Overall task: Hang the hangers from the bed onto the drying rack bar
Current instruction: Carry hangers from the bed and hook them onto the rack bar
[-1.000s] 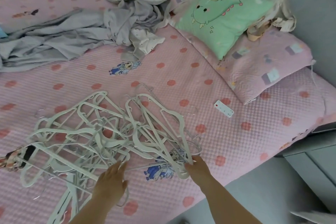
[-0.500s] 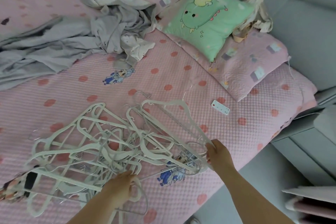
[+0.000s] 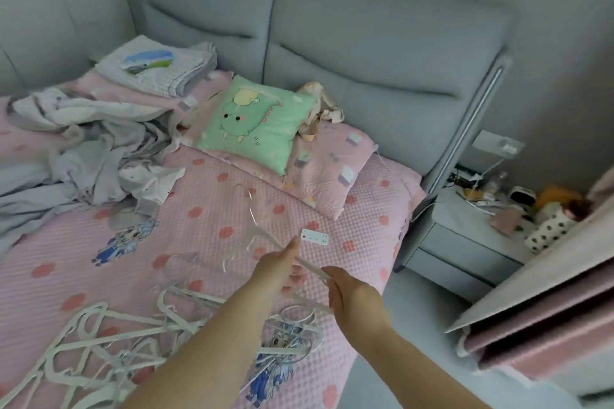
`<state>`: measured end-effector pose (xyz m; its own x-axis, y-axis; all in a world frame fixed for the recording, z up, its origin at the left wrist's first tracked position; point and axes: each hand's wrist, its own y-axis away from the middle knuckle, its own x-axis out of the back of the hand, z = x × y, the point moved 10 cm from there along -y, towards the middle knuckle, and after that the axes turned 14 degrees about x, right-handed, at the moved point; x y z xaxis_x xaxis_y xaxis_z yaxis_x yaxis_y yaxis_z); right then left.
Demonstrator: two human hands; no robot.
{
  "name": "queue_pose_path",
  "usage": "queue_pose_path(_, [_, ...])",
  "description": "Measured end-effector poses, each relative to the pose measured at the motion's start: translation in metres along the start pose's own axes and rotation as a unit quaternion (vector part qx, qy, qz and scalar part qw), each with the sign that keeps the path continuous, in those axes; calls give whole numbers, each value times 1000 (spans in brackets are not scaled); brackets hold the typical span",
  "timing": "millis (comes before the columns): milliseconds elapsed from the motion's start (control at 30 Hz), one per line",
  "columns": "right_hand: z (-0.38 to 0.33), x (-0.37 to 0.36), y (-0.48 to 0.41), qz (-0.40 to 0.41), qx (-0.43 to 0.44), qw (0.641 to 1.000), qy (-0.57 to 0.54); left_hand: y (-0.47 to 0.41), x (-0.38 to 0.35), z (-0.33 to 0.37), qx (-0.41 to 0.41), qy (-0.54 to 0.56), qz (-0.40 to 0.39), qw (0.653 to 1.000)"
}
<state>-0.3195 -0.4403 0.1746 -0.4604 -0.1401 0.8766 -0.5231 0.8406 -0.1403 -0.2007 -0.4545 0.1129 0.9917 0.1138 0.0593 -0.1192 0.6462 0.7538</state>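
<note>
Mid-lift on one white plastic hanger [image 3: 255, 236], held tilted above the pink quilted bedcover [image 3: 212, 209], hook end up and away. Gripped at its near arm by the right hand [image 3: 352, 292], with fingers curled round it. Also met near the middle by the left hand [image 3: 275, 267], thumb up; too blurred to tell whether pinching or just steadying. Remaining tangled pile of white plastic hangers [image 3: 99, 335] lying on the near-left part of that cover. No drying rack bar in view, so probably a turn away needed before hanging. Advice: lift straight up until clear of the pile, check for a second hook snagged on it, shake loose if dragging. Carry by the shoulder, not the hook, leaving the hook free for the bar. Keep clear of the small white remote [image 3: 314, 237] lying just beyond the hands. Better still, gather several with hooks aligned per trip.
</note>
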Motion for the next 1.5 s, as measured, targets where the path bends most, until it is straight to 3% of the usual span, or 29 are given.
queue_pose_path(100, [-9, 32, 29, 27, 12, 999, 27, 13, -27, 14, -17, 10, 7, 1000])
queue_pose_path(233, [-18, 69, 71, 61, 57, 996, -42, 46, -72, 28, -41, 46, -18, 998])
queue_pose_path(300, [-21, 94, 96, 64, 71, 995, -34, 73, -101, 37, -68, 3, -43, 997])
queue_pose_path(467, [20, 196, 195, 200, -37, 979, 25, 156, -204, 44, -165, -137, -142, 966])
queue_pose_path(567, [52, 264, 281, 281, -103, 948, 111, 222, -276, 30, -221, -254, -202, 919])
queue_pose_path(667, [71, 329, 374, 333, -184, 907, 180, 297, -342, 4, -277, -376, -269, 842])
queue_pose_path(800, [84, 392, 492, 295, -294, 866, 277, 389, -416, -34, -341, -474, -338, 738])
queue_pose_path(900, [89, 413, 572, 266, -361, 860, 243, 446, -462, -59, -384, -518, -353, 678])
queue_pose_path(1067, [86, 431, 683, 284, -419, 844, 176, 517, -541, -99, -458, -549, -334, 614])
queue_pose_path(1233, [91, 458, 772, 342, -463, 798, 175, 588, -627, -131, -547, -564, -321, 529])
queue_pose_path(1500, [101, 520, 897, 339, -560, 708, 265, 670, -767, -172, -560, -543, -431, 454])
